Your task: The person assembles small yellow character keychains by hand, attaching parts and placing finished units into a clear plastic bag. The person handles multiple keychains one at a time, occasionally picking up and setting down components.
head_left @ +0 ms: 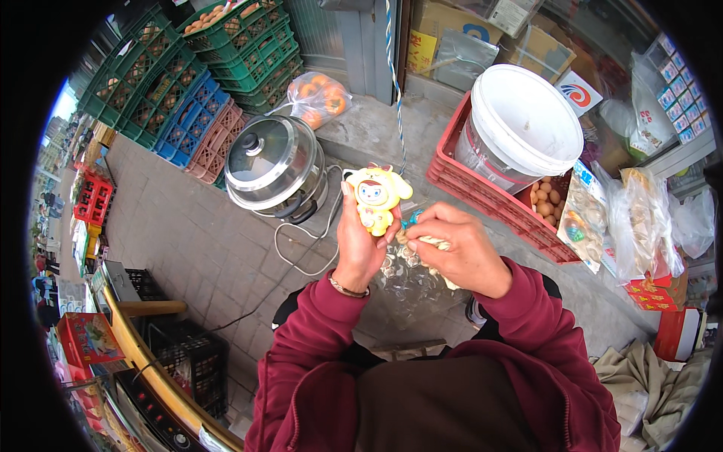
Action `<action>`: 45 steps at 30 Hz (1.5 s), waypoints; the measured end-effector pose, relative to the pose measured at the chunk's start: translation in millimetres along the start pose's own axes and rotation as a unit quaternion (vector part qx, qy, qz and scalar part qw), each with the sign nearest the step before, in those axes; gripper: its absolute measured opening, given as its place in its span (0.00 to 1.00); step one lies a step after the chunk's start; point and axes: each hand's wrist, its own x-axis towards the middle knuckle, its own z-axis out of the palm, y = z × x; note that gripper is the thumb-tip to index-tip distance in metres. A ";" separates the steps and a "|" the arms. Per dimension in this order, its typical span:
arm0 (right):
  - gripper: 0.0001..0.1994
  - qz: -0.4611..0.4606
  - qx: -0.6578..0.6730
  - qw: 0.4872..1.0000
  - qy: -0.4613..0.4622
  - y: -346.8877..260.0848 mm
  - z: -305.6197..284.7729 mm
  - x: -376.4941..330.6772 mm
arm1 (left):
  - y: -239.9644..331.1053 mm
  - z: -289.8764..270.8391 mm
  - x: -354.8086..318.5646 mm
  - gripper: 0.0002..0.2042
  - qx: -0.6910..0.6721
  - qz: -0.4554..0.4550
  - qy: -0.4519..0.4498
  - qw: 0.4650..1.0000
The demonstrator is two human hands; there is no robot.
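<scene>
The left hand point(360, 245) holds a yellow toy figure point(376, 200) upright at the middle of the scene, its printed face turned up toward the viewer; the grip is wrapped about it, thumb along its left side and fingertips at its lower right edge. Just to the right, the right hand point(461, 248) has its grip pinched together on a pale piece point(435, 242), mostly hidden by the fingers, so I cannot tell what it is. A small blue item shows beside those fingertips. Below both hands, a clear plastic bag point(407, 297) with small pale things in it hangs or lies near the knees; which, I cannot tell. Far left of the hands, a steel pot point(271, 169) stands on the paving with its glass lid on, a white cord point(282, 248) looping near it. Beyond the pot sits a bag of orange fruit point(320, 98), with stacked green crates point(252, 56) behind. At far right, a white bucket point(531, 120) stands in a red crate point(482, 184), brown eggs point(547, 202) beside it.
</scene>
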 end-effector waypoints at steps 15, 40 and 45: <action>0.12 -0.091 -0.114 0.978 0.147 -11.8 21.1 0.6 | -20.2 5.4 -4.6 0.34 0.097 0.122 0.008 0.988; 0.12 0.160 0.289 0.944 0.010 -2.0 -0.8 9.1 | -11.8 2.4 -4.7 0.36 0.048 0.092 0.037 0.994; 0.12 0.076 0.112 0.987 0.086 -2.8 14.8 3.7 | -18.7 1.3 -5.1 0.37 0.053 0.109 0.010 0.993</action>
